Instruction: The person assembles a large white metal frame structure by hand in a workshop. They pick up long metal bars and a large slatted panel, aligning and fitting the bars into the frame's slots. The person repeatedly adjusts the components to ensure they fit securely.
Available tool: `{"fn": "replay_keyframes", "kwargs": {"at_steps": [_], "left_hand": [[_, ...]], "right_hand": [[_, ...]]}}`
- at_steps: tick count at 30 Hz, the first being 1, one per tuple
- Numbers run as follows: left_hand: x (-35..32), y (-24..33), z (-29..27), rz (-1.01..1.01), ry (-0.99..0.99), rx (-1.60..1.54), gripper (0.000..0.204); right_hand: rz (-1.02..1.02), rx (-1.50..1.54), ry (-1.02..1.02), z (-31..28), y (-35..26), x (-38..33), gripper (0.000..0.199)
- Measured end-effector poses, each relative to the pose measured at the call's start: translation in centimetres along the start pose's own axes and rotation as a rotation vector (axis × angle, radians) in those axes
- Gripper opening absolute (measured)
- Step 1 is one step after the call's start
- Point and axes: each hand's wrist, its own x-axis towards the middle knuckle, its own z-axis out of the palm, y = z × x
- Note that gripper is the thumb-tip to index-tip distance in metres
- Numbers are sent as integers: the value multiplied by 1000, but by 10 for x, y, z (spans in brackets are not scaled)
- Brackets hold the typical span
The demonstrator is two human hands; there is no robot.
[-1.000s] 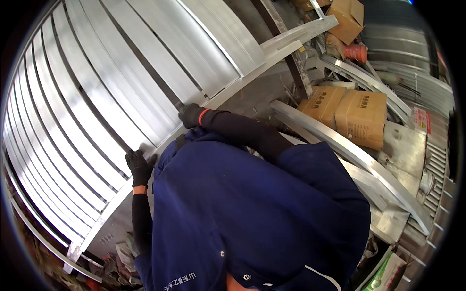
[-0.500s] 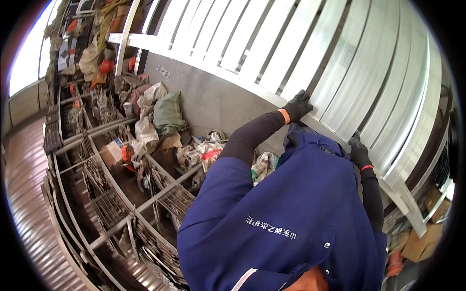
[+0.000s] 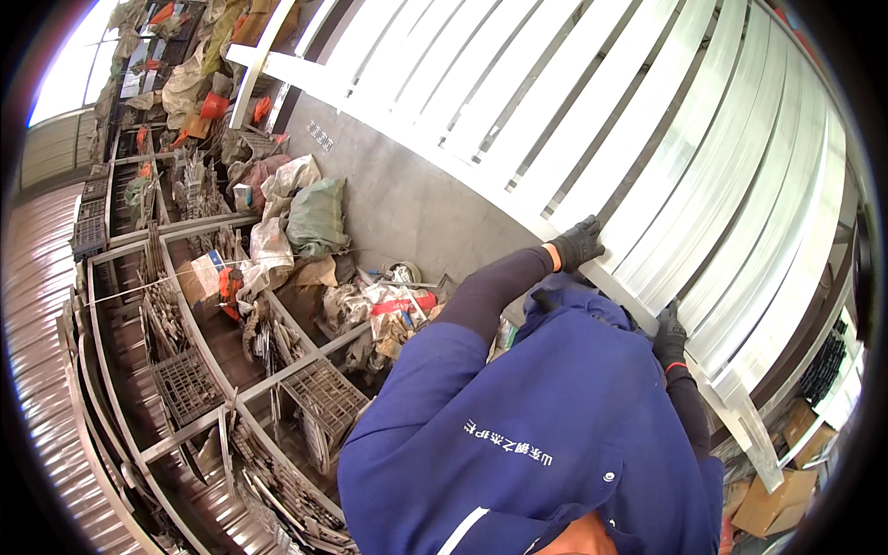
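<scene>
A large panel of long, pale metal slats (image 3: 610, 139) with narrow gaps spreads ahead of me and to the right. Along its near edge runs a metal rail (image 3: 518, 211). My left hand (image 3: 578, 243), in a black glove with an orange cuff, grips this rail at the slat ends, fingers bent and close together. Farther right, my right hand (image 3: 670, 339), in a black glove with a red cuff, holds the same edge with one finger pointing up along a slat. The undersides of both hands are hidden. My blue jacket covers the lower middle.
Left of me is a metal rack (image 3: 236, 402) with bundles of thin metal pieces and wire baskets (image 3: 324, 396). A green sack (image 3: 317, 217) and crumpled bags lie beside a grey board (image 3: 398, 185). Cardboard boxes (image 3: 775, 504) stand at the lower right.
The view has shifted, so the panel and both hands appear lower in the picture. Both hands stay at the panel's near edge, about as far apart as before.
</scene>
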Motion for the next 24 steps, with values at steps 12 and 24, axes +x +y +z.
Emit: {"fn": "replay_keyframes", "kwargs": {"at_steps": [12, 24], "left_hand": [[-70, 9, -1, -490, 565, -529, 60], [-58, -56, 80, -1420, 1365, -2115, 77]], "right_hand": [[116, -60, 2, -15, -28, -2, 64], [170, -163, -23, -26, -38, -3, 74]]}}
